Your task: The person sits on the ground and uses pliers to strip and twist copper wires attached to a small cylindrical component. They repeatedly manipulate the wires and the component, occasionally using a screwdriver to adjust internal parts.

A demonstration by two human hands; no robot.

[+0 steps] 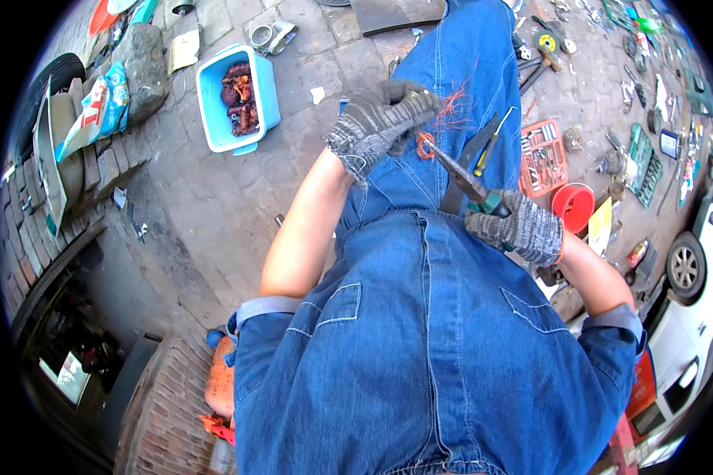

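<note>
My left hand, in a grey knitted glove, is closed above my lap around a small part, mostly hidden by the fingers. Loose thin copper wires fan out beside its fingertips. In my right hand, also gloved, are long-nose pliers with dark green handles. Their tip meets a reddish-orange tuft of copper wire just below the left fingers. A hooked pick with a yellow handle lies on my denim-covered leg, beside a dark flat strip.
A light-blue tub holding copper coils stands on the paving at left. To the right lie an orange socket set case, a red bucket, a hammer and a green tool case. A white car stands far right.
</note>
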